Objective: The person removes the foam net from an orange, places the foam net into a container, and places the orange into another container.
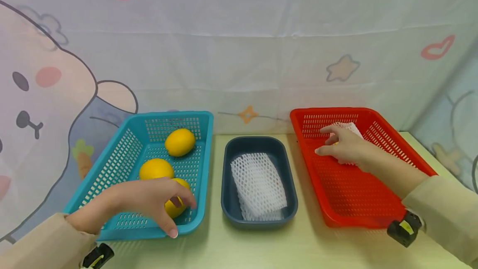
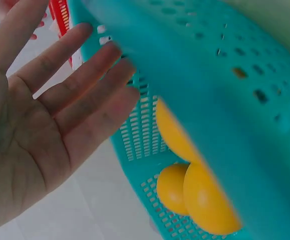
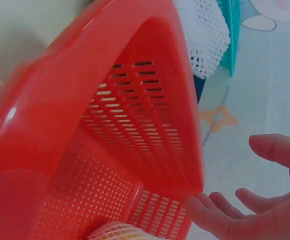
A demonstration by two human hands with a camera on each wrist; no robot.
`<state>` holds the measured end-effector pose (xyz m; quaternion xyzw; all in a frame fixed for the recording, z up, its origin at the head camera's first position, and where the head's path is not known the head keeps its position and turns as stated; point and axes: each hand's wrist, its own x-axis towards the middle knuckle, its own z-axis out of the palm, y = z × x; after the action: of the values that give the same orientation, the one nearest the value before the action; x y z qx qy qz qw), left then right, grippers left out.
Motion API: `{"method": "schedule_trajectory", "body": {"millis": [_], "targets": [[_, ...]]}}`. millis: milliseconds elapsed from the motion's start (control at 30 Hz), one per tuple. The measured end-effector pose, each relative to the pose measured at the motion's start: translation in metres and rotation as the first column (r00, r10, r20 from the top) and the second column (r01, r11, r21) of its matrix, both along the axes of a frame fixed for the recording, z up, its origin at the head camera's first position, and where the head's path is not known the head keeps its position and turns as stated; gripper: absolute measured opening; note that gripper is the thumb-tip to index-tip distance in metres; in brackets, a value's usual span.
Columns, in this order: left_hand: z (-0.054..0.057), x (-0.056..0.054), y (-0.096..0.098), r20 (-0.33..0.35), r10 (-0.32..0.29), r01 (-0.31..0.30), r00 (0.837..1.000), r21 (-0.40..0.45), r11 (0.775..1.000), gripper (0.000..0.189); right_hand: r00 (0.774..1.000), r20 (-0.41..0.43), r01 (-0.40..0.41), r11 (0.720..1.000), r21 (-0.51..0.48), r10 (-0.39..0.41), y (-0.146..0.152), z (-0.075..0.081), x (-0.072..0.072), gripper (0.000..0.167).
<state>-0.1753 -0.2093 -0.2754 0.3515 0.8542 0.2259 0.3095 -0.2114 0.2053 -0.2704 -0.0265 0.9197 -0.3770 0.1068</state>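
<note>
My left hand (image 1: 154, 197) hovers over the front of a turquoise plastic basket (image 1: 207, 169), fingers loosely bent and thumb apart, holding nothing. Three yellow lemons lie in that basket: one at the back (image 1: 180, 142), another in the middle (image 1: 156, 168), and a third (image 1: 172, 210) partly hidden under this hand. Over the red basket (image 1: 358, 202) is my right hand (image 1: 345, 146), thumb and fingers spread apart with nothing pinched between them. Beneath it sits a lemon in a white foam net sleeve (image 3: 122, 232), largely covered by the hand in the head view.
Between the baskets stands a dark blue tray (image 1: 228, 211) with white foam net sleeves (image 1: 259, 186) stacked inside. All three containers rest on a pale table (image 1: 254, 248), backed by a printed cloth (image 1: 224, 53). Both baskets have raised, perforated walls.
</note>
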Motion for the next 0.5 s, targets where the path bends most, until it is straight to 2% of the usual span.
{"method": "schedule_trajectory", "body": {"millis": [167,367,500], "targets": [[-0.007,0.005,0.001,0.025,0.002,-0.001,1.000,-0.065,0.998,0.044,1.000,0.000,0.005,1.000,-0.001,-0.005,0.010,-0.005,-0.004,0.072],[-0.009,0.010,0.000,0.036,0.006,0.000,0.999,-0.161,0.987,0.049,0.999,-0.035,-0.010,0.999,0.041,0.011,0.025,-0.008,-0.008,0.073],[-0.010,0.010,-0.001,0.034,-0.014,0.019,0.999,-0.150,0.989,0.048,0.998,-0.067,-0.005,0.994,0.108,0.012,0.036,-0.010,-0.011,0.072]]}}
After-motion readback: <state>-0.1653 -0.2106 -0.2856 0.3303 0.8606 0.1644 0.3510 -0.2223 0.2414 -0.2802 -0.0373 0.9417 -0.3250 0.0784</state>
